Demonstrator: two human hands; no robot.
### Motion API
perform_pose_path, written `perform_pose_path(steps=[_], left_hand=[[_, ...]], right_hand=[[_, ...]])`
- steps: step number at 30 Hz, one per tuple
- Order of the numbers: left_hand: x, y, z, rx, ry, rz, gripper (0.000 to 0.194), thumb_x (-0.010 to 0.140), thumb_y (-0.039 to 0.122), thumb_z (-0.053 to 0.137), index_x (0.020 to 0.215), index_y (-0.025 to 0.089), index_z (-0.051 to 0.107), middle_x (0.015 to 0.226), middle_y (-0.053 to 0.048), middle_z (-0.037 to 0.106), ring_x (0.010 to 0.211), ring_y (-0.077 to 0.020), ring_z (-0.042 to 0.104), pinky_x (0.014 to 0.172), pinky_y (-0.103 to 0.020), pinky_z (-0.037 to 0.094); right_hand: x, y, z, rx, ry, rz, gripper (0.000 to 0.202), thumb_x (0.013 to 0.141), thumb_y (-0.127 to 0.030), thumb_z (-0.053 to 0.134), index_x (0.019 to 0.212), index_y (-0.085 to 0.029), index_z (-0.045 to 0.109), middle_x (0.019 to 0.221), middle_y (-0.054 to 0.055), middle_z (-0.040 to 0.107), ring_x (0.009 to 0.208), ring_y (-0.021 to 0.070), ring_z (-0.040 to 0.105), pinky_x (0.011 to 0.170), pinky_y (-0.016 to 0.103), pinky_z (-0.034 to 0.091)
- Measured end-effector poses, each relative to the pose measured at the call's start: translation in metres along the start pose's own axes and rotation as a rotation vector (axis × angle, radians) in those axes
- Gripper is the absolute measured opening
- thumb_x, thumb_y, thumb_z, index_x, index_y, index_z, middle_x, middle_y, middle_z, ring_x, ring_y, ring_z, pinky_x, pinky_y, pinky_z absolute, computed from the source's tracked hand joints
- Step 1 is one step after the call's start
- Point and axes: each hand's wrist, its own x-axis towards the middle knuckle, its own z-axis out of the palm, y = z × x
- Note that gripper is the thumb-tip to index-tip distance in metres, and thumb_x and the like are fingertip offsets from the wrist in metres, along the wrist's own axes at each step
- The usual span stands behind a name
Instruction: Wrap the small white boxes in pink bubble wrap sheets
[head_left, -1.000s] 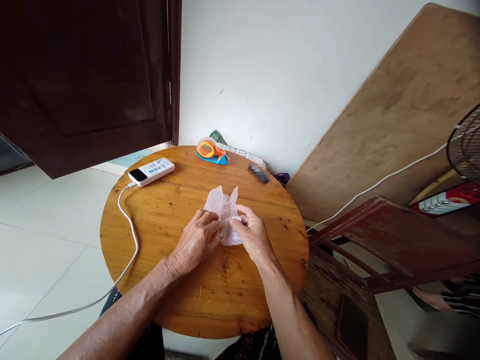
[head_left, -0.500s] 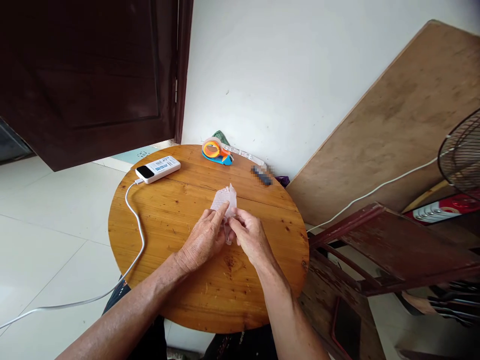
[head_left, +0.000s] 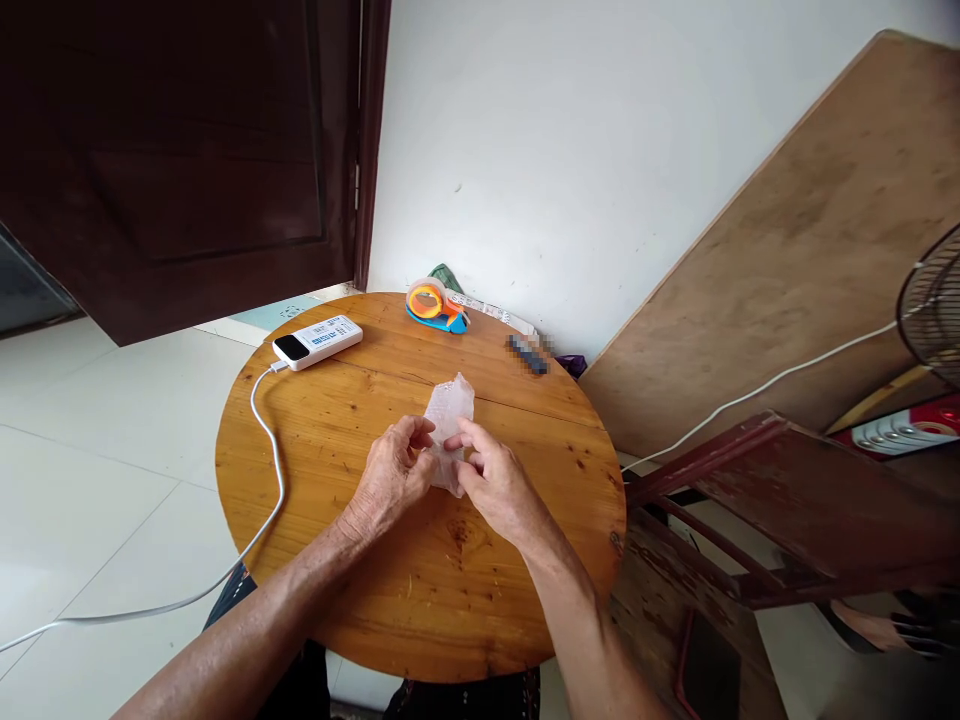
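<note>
A small translucent whitish piece of what looks like bubble wrap (head_left: 451, 402) lies near the middle of the round wooden table (head_left: 337, 580). My left hand (head_left: 394, 465) is at its left edge, fingers curled and thumb against the plastic. From the right, my right hand (head_left: 496, 485) reaches over the lower part, thumb and bent fingers on the wrap. The wrap's lower end shows between the two thumbs. Parts of both grips are hidden by the fingers.
A white power bank (head_left: 319, 343) with a cable (head_left: 281, 460) sits at the table's left. An orange and blue tape dispenser (head_left: 437, 306) and a blurred dark object (head_left: 527, 354) stand at the back. To the right are a wooden chair (head_left: 817, 490) and a fan (head_left: 934, 310).
My hands have moved slightly apart. The left fingers drew back left off the wrap's middle, and more of its lower part now shows, spread out flatter.
</note>
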Motion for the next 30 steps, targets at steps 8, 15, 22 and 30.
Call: perform_pose_path(steps=[8,15,22,30], left_hand=[[-0.002,0.008,0.007,0.139,-0.009,0.037,0.024,0.079,0.036,0.064,0.093,0.017,0.061,0.082,-0.002,0.064,0.073,-0.0173,0.059,0.067,-0.030,0.048],[-0.004,0.001,0.022,0.324,0.024,0.085,0.020,0.075,0.013,0.057,0.093,0.019,0.062,0.086,-0.003,0.061,0.080,-0.0197,0.059,0.069,-0.030,0.048],[-0.009,-0.005,0.026,0.391,0.061,0.187,0.026,0.076,0.010,0.058,0.100,0.017,0.065,0.090,-0.005,0.060,0.082,-0.0208,0.060,0.075,-0.033,0.052],[-0.012,-0.005,0.028,0.390,0.080,0.263,0.018,0.082,0.011,0.055,0.094,0.019,0.066,0.094,-0.007,0.060,0.085,-0.0220,0.060,0.075,-0.034,0.053]], right_hand=[[-0.006,-0.004,-0.014,0.163,-0.141,0.065,0.061,0.081,-0.005,0.041,0.140,-0.021,0.047,0.127,0.009,0.068,0.044,0.0057,0.060,0.063,0.030,0.057],[0.000,0.004,-0.023,0.308,-0.169,0.093,0.055,0.087,-0.015,0.045,0.141,-0.024,0.045,0.123,0.009,0.070,0.046,0.0061,0.062,0.055,0.026,0.052],[0.025,0.039,-0.025,0.370,0.194,0.312,0.041,0.076,-0.033,0.067,0.112,-0.015,0.062,0.092,0.007,0.071,0.056,0.0147,0.065,0.034,0.020,0.035],[0.066,0.052,-0.030,0.216,0.197,0.334,0.045,0.075,-0.040,0.069,0.113,-0.016,0.064,0.094,0.008,0.072,0.074,0.0198,0.069,0.054,0.027,0.051]])
